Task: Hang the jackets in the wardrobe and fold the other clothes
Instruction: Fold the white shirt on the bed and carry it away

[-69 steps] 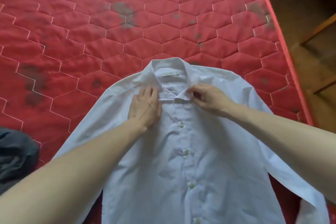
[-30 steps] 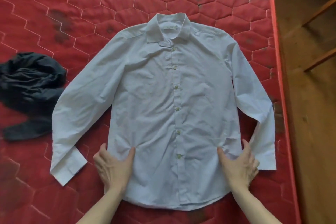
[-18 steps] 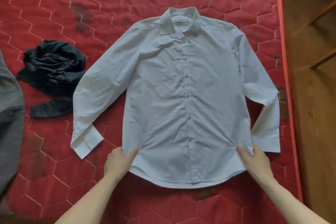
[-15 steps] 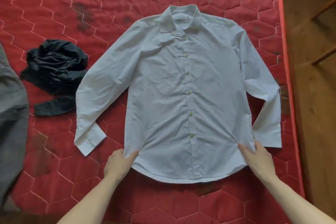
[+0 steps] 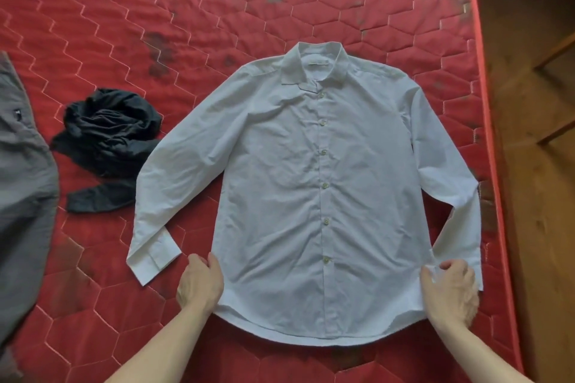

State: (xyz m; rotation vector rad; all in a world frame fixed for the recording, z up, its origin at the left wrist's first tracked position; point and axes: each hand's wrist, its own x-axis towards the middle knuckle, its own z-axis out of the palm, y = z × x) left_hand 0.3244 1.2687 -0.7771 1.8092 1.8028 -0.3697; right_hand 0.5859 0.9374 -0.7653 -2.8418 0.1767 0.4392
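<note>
I see my left hand (image 5: 199, 284) and right hand (image 5: 449, 292) each pinching a lower side edge of the white shirt (image 5: 311, 183), which lies buttoned and face up between and beyond them on the red quilted mattress (image 5: 217, 9). Left of my left hand sit a crumpled dark garment (image 5: 107, 140) and a grey garment (image 5: 21, 183); right of my right hand, past the mattress edge, is wooden floor (image 5: 541, 196).

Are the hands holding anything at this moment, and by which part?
Both hold the white button-up shirt near its bottom hem: the left hand grips the left side edge, the right hand pinches the right side edge beside the cuff.
</note>
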